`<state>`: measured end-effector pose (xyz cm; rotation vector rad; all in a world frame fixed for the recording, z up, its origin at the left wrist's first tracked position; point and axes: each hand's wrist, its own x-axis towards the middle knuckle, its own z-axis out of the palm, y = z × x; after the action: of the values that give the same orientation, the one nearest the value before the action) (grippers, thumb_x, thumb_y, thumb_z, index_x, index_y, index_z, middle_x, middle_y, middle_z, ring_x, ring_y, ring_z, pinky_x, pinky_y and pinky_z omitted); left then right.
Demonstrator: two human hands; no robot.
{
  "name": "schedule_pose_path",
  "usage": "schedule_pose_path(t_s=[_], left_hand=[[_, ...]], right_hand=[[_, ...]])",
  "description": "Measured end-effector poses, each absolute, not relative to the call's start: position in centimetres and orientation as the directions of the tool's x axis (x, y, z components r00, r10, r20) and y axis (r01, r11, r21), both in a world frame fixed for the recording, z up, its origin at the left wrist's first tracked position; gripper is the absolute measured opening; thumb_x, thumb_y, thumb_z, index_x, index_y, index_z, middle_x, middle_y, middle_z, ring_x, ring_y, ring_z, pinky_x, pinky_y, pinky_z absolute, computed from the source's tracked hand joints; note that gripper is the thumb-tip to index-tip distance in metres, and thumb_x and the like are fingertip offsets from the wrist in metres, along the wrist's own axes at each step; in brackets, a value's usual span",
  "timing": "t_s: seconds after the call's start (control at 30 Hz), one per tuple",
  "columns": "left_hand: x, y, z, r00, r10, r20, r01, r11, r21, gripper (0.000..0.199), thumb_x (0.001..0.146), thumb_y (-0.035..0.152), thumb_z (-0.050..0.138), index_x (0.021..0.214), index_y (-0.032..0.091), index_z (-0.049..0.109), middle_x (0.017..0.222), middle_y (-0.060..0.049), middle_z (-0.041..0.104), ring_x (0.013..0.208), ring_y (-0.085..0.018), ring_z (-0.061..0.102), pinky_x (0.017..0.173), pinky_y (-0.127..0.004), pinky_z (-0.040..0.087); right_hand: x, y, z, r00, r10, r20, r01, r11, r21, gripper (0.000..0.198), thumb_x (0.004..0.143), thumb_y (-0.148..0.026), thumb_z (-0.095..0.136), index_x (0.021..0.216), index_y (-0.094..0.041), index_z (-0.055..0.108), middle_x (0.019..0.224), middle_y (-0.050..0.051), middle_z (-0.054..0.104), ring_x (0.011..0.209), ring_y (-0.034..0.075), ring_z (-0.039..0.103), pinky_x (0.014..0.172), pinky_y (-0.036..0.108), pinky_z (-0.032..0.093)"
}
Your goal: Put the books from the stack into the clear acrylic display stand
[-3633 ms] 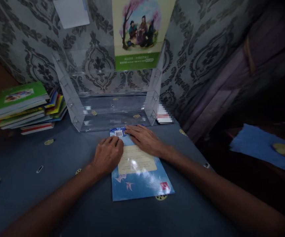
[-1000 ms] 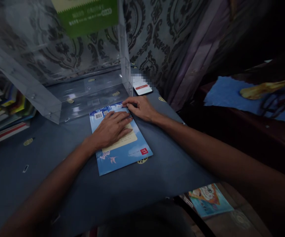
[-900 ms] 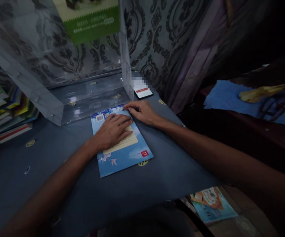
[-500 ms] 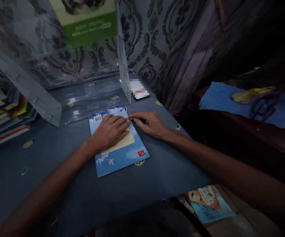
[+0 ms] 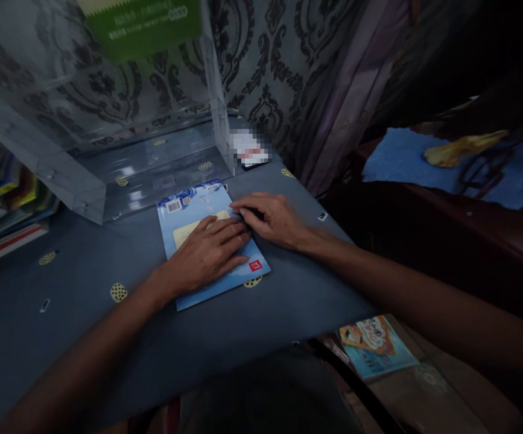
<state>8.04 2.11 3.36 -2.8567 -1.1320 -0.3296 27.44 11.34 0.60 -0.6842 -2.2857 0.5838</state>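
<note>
A thin book (image 5: 198, 198) with a blue cover lies on the table, its barcode at the far left corner and a red logo at the near right corner. My left hand (image 5: 209, 250) rests flat on the cover with its fingers stretched toward the right edge, hiding much of a pale yellow panel. At the book's right edge is my right hand (image 5: 274, 220), its index finger extended and a gap showing between finger and thumb. Its fingertips touch or almost touch the cover's edge, close to my left fingertips.
A clear acrylic stand (image 5: 91, 199) rises behind the book, with a phone (image 5: 250, 150) at its right. Stacked books (image 5: 14, 232) are at the left. A blue cloth (image 5: 392, 157) lies on a dark red surface to the right. Another book (image 5: 376, 349) sits below the table edge.
My left hand has slid down the cover toward me and slightly right, uncovering more of the barcode end. My right hand stays at the book's edge. The view has tilted down slightly.
</note>
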Motion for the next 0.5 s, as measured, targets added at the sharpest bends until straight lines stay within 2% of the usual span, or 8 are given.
schedule_pose_path(t_s=[0.13,0.23,0.37,0.5], left_hand=[[8.1,2.1,3.5,0.719,0.665,0.202,0.672,-0.739,0.038,0.044,0.107,0.039,0.037,0.128,0.010,0.063,0.128,-0.016,0.067,0.121,-0.028,0.059,0.106,-0.047,0.045],[8.0,1.9,3.8,0.718,0.672,0.182,0.668,-0.738,0.095,0.044,0.107,0.040,0.037,0.131,0.013,0.063,0.129,-0.014,0.067,0.118,-0.027,0.060,0.104,-0.047,0.047],[8.0,0.7,3.9,0.727,0.663,0.180,0.642,-0.748,0.166,0.043,0.107,0.042,0.038,0.135,0.019,0.061,0.136,-0.012,0.064,0.128,-0.027,0.056,0.113,-0.051,0.040],[8.3,-0.3,3.7,0.735,0.654,0.178,0.635,-0.756,0.157,0.046,0.106,0.046,0.039,0.137,0.020,0.059,0.140,-0.013,0.063,0.134,-0.029,0.052,0.118,-0.056,0.033]], right_hand=[[27.5,10.7,0.9,-0.628,0.640,0.442,0.302,0.724,-0.620,0.030,0.094,-0.020,0.050,0.112,-0.021,0.073,0.096,0.005,0.077,0.089,0.020,0.070,0.082,0.032,0.055],[27.6,10.8,0.9,-0.629,0.658,0.413,0.307,0.699,-0.646,0.029,0.094,-0.022,0.050,0.110,-0.021,0.074,0.094,0.005,0.077,0.085,0.020,0.070,0.079,0.032,0.055],[27.6,10.9,0.8,-0.626,0.662,0.411,0.303,0.693,-0.654,0.029,0.094,-0.023,0.050,0.110,-0.020,0.074,0.093,0.005,0.077,0.085,0.020,0.070,0.079,0.031,0.055],[27.4,10.9,0.9,-0.627,0.660,0.414,0.319,0.703,-0.636,0.028,0.094,-0.022,0.051,0.108,-0.021,0.074,0.091,0.004,0.077,0.086,0.020,0.070,0.080,0.031,0.054]])
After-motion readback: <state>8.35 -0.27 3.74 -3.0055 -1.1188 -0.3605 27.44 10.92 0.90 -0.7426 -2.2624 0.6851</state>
